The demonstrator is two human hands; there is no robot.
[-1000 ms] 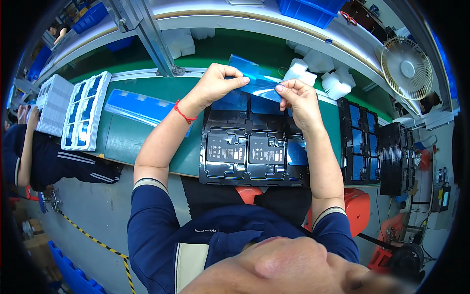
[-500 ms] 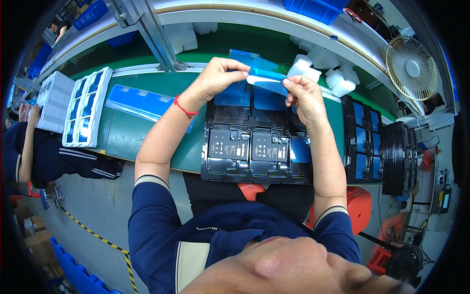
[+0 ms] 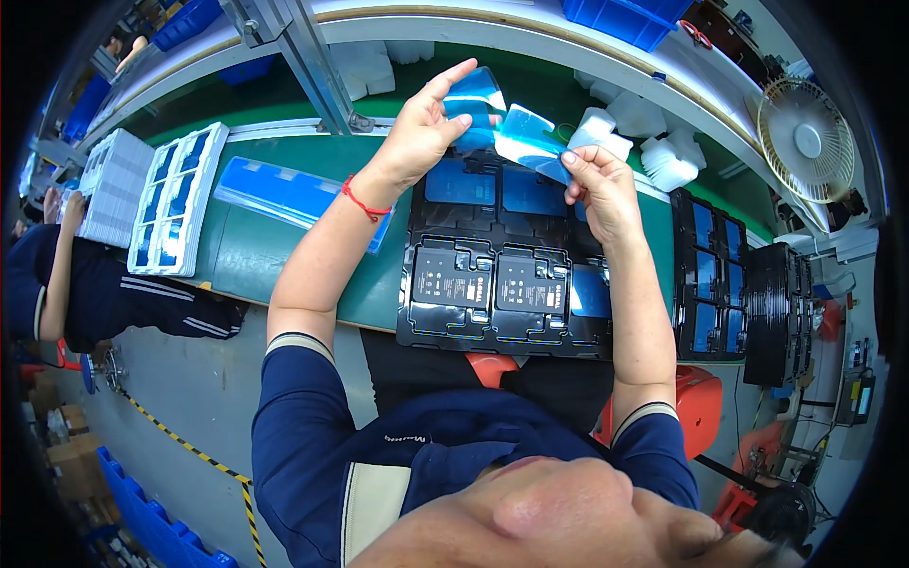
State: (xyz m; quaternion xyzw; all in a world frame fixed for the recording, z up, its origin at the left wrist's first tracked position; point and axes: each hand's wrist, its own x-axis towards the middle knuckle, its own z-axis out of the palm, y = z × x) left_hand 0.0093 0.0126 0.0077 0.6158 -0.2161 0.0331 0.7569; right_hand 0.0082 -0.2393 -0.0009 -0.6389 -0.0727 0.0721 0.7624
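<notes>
Above the far side of the black tray (image 3: 445, 333), I hold glossy translucent blue film (image 3: 525, 133) between both hands. My left hand (image 3: 423, 133) grips its curled left part with the thumb, the index finger stretched out beyond it. A pinch of thumb and fingers in my right hand (image 3: 603, 189) keeps the film's right end. Below, the tray's compartments hold flat black batteries (image 3: 443, 280) with printed faces in the front row. Other compartments show blue-covered pieces (image 3: 459, 187); my right forearm hides part of the tray's right side.
Left on the green table (image 3: 237, 260) lies a stack of blue film sheets (image 3: 284, 194). White trays (image 3: 175, 204) stand farther left, near a co-worker's arm. Black trays (image 3: 705, 275) are at right. A fan (image 3: 805, 140) and white foam blocks (image 3: 672, 161) sit beyond.
My left hand has moved up, its index finger now extended, and the film has bent and curled between my hands. My right hand still pinches its end, slightly farther right.
</notes>
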